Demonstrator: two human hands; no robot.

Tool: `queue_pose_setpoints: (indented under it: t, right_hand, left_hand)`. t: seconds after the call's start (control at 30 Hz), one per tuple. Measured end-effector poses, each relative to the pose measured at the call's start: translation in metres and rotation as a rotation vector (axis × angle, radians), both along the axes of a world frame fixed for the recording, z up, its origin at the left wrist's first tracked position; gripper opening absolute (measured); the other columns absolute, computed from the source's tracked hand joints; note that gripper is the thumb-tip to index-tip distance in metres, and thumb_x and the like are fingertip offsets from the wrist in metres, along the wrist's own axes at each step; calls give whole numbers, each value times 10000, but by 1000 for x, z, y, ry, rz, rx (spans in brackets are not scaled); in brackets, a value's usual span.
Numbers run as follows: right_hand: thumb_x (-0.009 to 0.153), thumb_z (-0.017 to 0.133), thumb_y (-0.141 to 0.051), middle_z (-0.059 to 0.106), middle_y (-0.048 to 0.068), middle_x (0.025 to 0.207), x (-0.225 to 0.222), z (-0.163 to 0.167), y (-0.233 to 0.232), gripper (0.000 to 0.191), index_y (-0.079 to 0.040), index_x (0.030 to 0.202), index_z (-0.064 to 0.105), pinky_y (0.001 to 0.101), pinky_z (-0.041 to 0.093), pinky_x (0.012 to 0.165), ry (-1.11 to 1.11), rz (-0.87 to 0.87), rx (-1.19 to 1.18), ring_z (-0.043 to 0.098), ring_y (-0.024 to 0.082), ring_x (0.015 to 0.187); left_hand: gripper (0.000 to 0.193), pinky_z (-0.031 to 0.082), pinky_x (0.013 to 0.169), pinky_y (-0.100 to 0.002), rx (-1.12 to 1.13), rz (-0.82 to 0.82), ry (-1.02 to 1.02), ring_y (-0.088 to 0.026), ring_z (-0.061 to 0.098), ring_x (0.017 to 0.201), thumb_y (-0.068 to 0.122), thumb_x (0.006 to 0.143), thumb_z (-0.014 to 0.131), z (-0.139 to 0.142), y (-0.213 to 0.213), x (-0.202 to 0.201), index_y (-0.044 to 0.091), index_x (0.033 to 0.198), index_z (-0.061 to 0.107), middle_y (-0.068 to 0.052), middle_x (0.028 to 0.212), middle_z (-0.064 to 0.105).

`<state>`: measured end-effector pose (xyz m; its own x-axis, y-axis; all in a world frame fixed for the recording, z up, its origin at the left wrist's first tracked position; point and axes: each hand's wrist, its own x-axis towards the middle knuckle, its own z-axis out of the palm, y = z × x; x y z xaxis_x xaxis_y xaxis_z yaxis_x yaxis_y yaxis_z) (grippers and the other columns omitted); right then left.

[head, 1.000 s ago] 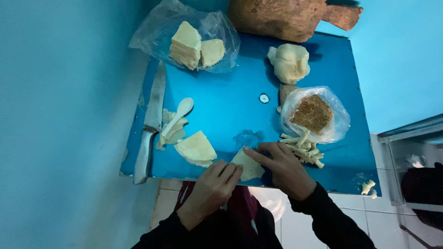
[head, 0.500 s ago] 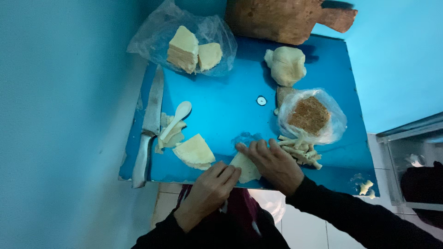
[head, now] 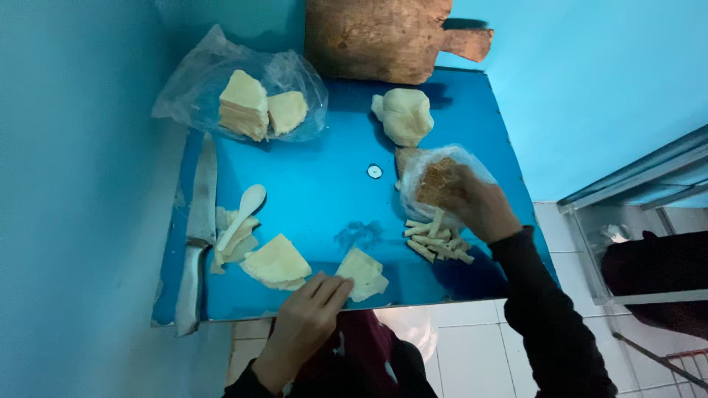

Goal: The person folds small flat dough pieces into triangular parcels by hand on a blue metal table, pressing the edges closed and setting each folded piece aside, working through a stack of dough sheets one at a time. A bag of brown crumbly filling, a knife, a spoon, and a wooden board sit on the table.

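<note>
My left hand [head: 306,318] rests at the near edge of the blue table [head: 324,199], its fingertips touching a pale triangular dough sheet [head: 363,274]. My right hand [head: 479,203] reaches into a clear plastic bag of brown filling [head: 435,179] at the right; its fingers are curled there, and whether they hold any filling is hidden. Just below that hand lies a pile of several rolled dough sticks [head: 435,242]. A second folded dough sheet [head: 276,262] lies left of my left hand.
A white spoon [head: 243,210] lies on dough scraps beside a long knife [head: 198,236] at the left edge. A bag with stacked dough sheets [head: 254,107] sits at the back left, a dough ball [head: 405,114] and a wooden board [head: 380,37] behind. A small round cap [head: 375,172] lies mid-table.
My right hand left the dough sheet at the near edge and moved up to the right into the bag of filling. My left hand stayed by the sheet.
</note>
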<state>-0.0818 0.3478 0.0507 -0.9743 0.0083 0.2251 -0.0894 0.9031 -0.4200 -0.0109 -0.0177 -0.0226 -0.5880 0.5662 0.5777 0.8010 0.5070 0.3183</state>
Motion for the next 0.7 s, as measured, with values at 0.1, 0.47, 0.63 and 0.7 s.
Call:
queue_pose_setpoints:
  t: [0.1, 0.47, 0.63, 0.7]
  right_hand:
    - [842, 722, -96, 723, 223, 1009, -16, -18, -4, 555, -59, 1354, 511, 522, 572, 743, -14, 58, 39, 720, 417, 916]
    - [915, 694, -61, 757, 168, 970, -12, 22, -7, 486, -52, 1340, 458, 422, 622, 714, -28, -103, -37, 771, 282, 888]
    - [867, 800, -64, 640, 162, 1174, 32, 18, -81, 246, -91, 1057, 646, 364, 591, 808, 44, 341, -352, 721, 246, 940]
    - [862, 781, -93, 723, 95, 1082, 50, -2, -125, 316, -82, 1137, 625, 348, 597, 777, -194, 306, -521, 771, 216, 873]
  left_hand:
    - [335, 588, 786, -354, 5, 23, 23, -264, 664, 984, 12, 816, 727, -4, -1, 0, 17, 1151, 720, -94, 1061, 705]
    - [220, 612, 791, -377, 99, 37, 12, -282, 722, 977, 43, 839, 759, -3, -1, 2, 20, 1053, 715, -114, 1069, 735]
    - [187, 601, 717, -360, 156, 16, -26, -267, 722, 951, 41, 860, 754, 5, -2, 2, 21, 1036, 694, -104, 1042, 713]
    - [143, 591, 699, -361, 158, 13, -52, -265, 718, 931, 45, 877, 747, 9, -3, 3, 25, 991, 664, -103, 1033, 695]
